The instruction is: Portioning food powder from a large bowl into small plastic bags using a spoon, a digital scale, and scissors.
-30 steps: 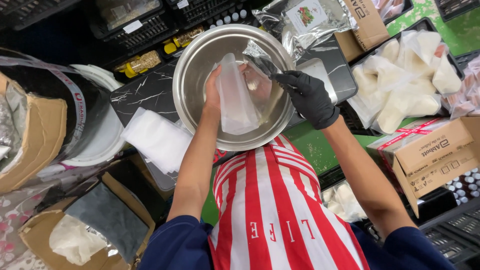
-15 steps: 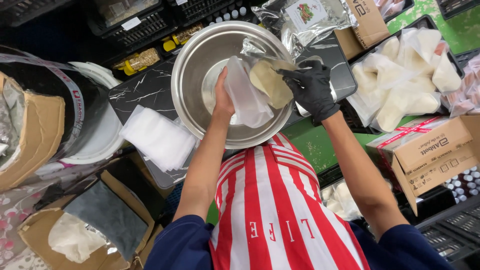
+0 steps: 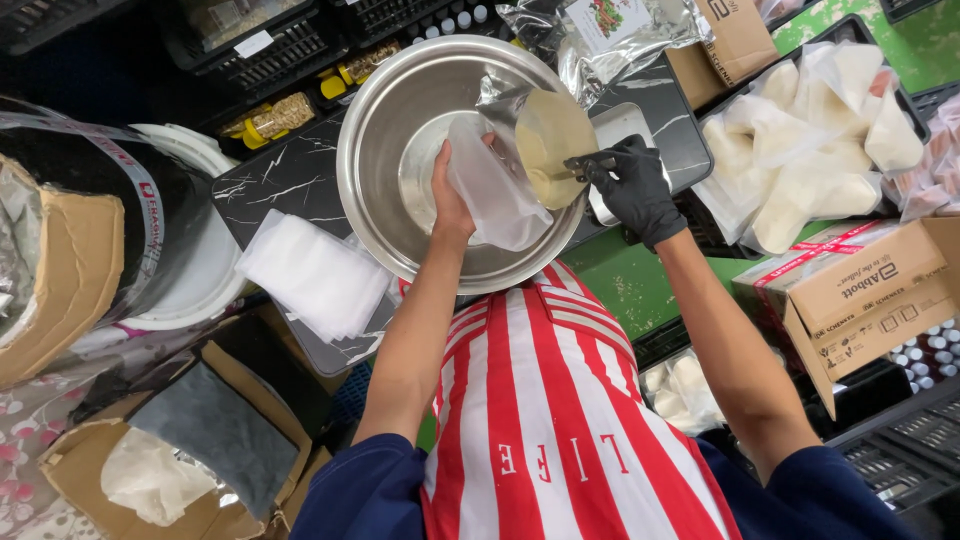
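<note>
My bare left hand (image 3: 452, 196) holds a small clear plastic bag (image 3: 495, 192) open over a large steel bowl (image 3: 400, 120). My right hand (image 3: 632, 183), in a black glove, grips the handle of a metal scoop (image 3: 553, 148) tilted toward the bag's mouth. The scoop holds pale yellowish powder. Bowl and hands sit above a dark marbled counter (image 3: 290, 180). A red and white striped apron (image 3: 560, 400) fills the lower middle.
A stack of clear empty bags (image 3: 312, 274) lies left of the bowl. A black tray of filled white bags (image 3: 810, 150) stands at the right, cardboard boxes (image 3: 870, 290) below it. A silver foil pouch (image 3: 610, 40) lies behind the bowl. A taped dark drum (image 3: 110, 220) is at left.
My right hand lifted the scoop out of the bowl, loaded with powder, and tipped it at the bag. My left hand raised the bag slightly and turned its mouth toward the scoop.
</note>
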